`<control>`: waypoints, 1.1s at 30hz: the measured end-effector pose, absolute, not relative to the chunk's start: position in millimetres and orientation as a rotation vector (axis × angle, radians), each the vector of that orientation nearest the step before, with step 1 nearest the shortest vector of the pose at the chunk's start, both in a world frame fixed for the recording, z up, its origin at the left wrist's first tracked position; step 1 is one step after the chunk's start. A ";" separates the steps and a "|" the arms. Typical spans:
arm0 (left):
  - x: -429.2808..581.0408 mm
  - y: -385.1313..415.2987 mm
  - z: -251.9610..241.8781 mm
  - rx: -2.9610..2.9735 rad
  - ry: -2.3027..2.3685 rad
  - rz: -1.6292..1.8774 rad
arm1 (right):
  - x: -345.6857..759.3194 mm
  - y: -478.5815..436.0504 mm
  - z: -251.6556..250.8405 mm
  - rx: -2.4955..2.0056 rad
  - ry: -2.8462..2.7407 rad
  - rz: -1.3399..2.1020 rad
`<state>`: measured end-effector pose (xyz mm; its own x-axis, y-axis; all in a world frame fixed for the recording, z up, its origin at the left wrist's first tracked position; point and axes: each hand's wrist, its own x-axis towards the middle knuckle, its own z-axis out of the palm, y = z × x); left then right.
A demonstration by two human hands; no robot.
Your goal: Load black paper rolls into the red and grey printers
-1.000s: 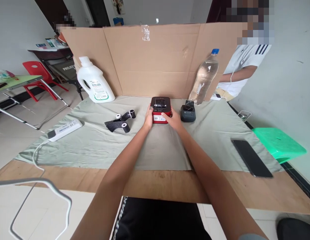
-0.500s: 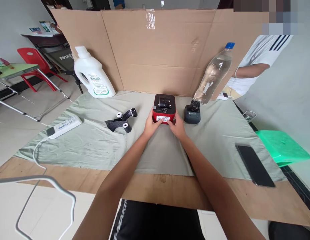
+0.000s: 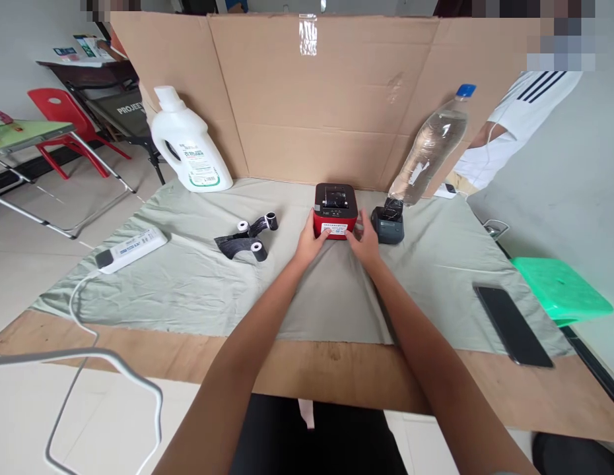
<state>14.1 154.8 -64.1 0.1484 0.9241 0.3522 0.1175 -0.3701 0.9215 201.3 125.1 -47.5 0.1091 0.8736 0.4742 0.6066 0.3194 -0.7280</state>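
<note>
A small red and black label printer sits on the cloth in front of me, a black roll showing in its top and a white label on its front. My left hand is closed on its left side, thumb on the front face. My right hand is at the right front corner, its fingers spread slightly off the side and the thumb by the lower edge. Close beyond that hand stands a small dark device with black film at its top. Black ribbon rolls lie partly unwound to the left.
A cardboard screen backs the table. A white detergent bottle and a tilted water bottle lean against it. A power strip is at left, a phone at right. A person's white sleeve shows behind the screen.
The view has shifted slightly, moving everything a little rightward. My right hand's fingers have eased slightly away from the printer's side; the left hand stays on it.
</note>
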 end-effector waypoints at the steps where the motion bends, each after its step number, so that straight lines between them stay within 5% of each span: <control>1: 14.3 154.3 -64.4 1.626 1.038 1.314 | 204.8 122.6 -44.6 -1.463 -1.552 0.206; 5: 14.6 155.1 -67.3 1.575 1.120 1.323 | 225.5 113.9 -36.5 -1.906 -1.248 -0.258; 11: 11.2 147.0 -59.1 1.688 1.257 1.245 | 254.1 117.3 -38.0 -2.202 -1.210 -0.022; 18: 14.5 93.4 -42.0 1.913 1.914 0.631 | 238.9 80.2 -41.4 -1.982 -1.192 -0.173; 23: 8.6 36.9 -46.6 2.186 1.726 0.469 | 202.0 8.3 -60.2 -1.772 -1.450 -0.238; 33: -3.5 13.4 -48.1 2.229 1.165 0.695 | 162.2 -32.8 -60.3 -1.723 -1.528 0.013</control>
